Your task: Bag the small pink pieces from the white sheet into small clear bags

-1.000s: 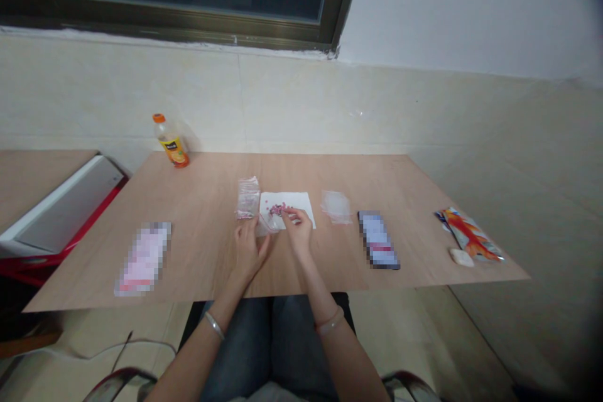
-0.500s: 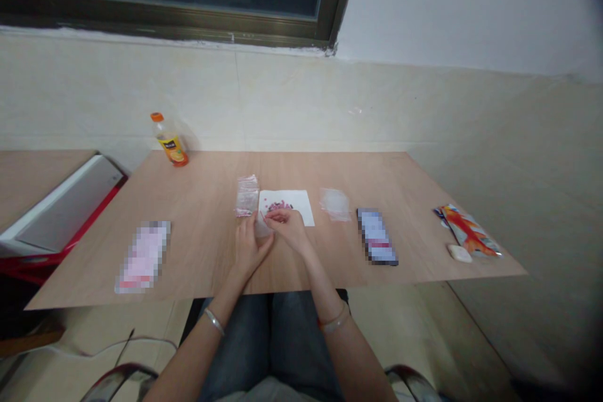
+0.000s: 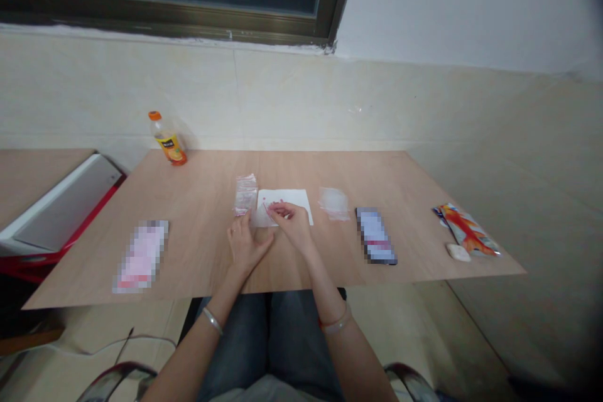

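In the head view, a small clear plastic bag (image 3: 260, 216) slants over the left part of a white sheet of paper (image 3: 306, 201). My right hand (image 3: 292, 221) pinches the bag by its edge, fingers closed. Beside it my left hand (image 3: 245, 242) rests on the table with thumb and fingers apart, nothing visibly in its grasp. Its fingertips are close to a stack of clear bags with reddish edges (image 3: 245, 193). Small pink pieces (image 3: 277, 201) lie on the paper, partly covered by my right hand and the bag. More clear bags (image 3: 334, 203) lie right of the paper.
A phone (image 3: 375, 235) lies to the right and another pale phone-like slab (image 3: 142, 256) to the left, both blurred. An orange drink bottle (image 3: 168, 139) stands at the back left. An orange packet (image 3: 468, 229) and a white case (image 3: 458, 252) are near the right edge.
My left hand has shifted slightly left and let go of the small bag. My right hand now holds it, farther over the paper and covering more of the pink pieces.
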A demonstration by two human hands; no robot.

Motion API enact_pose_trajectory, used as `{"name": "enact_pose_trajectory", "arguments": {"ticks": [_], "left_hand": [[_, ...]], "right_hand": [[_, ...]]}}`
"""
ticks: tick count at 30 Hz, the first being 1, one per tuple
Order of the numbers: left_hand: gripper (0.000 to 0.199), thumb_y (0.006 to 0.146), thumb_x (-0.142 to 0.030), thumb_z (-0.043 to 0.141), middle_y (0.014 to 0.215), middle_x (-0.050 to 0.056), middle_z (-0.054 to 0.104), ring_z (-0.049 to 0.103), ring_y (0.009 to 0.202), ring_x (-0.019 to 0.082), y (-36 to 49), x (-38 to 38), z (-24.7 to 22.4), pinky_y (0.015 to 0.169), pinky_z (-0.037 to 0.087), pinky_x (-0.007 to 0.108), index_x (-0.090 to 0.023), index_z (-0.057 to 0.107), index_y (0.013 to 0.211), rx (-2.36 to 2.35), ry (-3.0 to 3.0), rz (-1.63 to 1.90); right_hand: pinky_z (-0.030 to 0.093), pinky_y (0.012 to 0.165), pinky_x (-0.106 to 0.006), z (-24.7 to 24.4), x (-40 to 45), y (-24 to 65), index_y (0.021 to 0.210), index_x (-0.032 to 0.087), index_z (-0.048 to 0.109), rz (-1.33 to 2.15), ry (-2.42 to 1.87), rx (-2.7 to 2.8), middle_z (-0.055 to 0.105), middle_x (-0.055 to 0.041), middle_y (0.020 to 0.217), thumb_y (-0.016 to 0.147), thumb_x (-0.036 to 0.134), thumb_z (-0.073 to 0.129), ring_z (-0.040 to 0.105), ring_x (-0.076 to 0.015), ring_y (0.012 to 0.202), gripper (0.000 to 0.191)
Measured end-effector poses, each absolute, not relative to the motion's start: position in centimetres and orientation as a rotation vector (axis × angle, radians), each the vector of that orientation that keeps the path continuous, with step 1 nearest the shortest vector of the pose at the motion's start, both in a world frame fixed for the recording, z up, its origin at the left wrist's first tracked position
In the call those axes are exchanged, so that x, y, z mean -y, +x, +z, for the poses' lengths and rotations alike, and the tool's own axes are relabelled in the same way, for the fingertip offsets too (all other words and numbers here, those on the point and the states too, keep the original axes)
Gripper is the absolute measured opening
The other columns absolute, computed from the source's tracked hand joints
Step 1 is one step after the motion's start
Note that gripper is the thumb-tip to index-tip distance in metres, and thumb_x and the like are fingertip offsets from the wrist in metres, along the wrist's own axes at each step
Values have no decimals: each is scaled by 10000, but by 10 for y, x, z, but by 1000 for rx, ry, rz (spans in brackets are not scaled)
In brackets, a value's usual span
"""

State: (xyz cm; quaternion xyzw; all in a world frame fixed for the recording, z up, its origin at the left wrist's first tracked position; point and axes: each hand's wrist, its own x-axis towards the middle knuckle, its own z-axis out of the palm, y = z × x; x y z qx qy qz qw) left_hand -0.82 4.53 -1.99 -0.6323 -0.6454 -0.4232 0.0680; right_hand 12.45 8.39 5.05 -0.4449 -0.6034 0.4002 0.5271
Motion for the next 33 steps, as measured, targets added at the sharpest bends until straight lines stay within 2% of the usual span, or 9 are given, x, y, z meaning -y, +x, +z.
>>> {"name": "enact_pose_trajectory", "arguments": {"ticks": [4, 8, 15, 22, 28, 33], "left_hand": [[758, 689, -507, 658, 1204, 225, 575, 538, 1095, 375, -8, -44, -18, 912, 341, 520, -108, 404, 1281, 1897, -1888, -1270], [723, 730, -457, 642, 1199, 235, 582, 569, 1060, 380, -12, -40, -14, 878, 365, 536, -97, 375, 1297, 1859, -1976, -1303], [664, 733, -419, 638, 1160, 199, 605, 588, 1042, 352, -14, -38, -15, 886, 385, 523, -129, 396, 1279, 1867, -1989, -1374], [580, 752, -346, 616, 1142, 188, 583, 553, 1073, 321, -14, -41, -23, 890, 411, 475, -104, 427, 1244, 1800, -1946, -1473], [499, 743, -335, 628, 1069, 136, 576, 569, 1017, 279, -12, -48, -31, 871, 460, 457, -147, 456, 1172, 1801, -1891, -1653], [503, 735, -399, 629, 1017, 105, 578, 595, 940, 251, -12, -48, -34, 788, 510, 433, -185, 462, 1159, 1873, -1942, -1757]], "right_hand": [[489, 591, -249, 51, -75, 119, 779, 200, 740, 954, -1076, 1523, 734, -31, 761, 724, 233, 648, 643, -156, 651, 113], [471, 550, -232, 51, -72, 115, 805, 203, 746, 977, -1064, 1618, 739, -28, 766, 724, 209, 638, 637, -146, 624, 136], [493, 605, -245, 56, -69, 116, 858, 209, 742, 975, -1035, 1710, 743, -22, 810, 764, 167, 577, 656, -149, 678, 194], [513, 712, -289, 35, -84, 117, 1018, 217, 694, 808, -1104, 1561, 730, -44, 917, 863, 289, 504, 655, -162, 761, 255], [502, 694, -291, -21, -102, 112, 886, 182, 696, 672, -1344, 1609, 683, -68, 892, 805, 230, 559, 624, -169, 748, 166], [477, 710, -298, -39, -103, 99, 822, 161, 679, 567, -1456, 1624, 636, -70, 863, 782, 245, 587, 581, -168, 738, 131]]}}
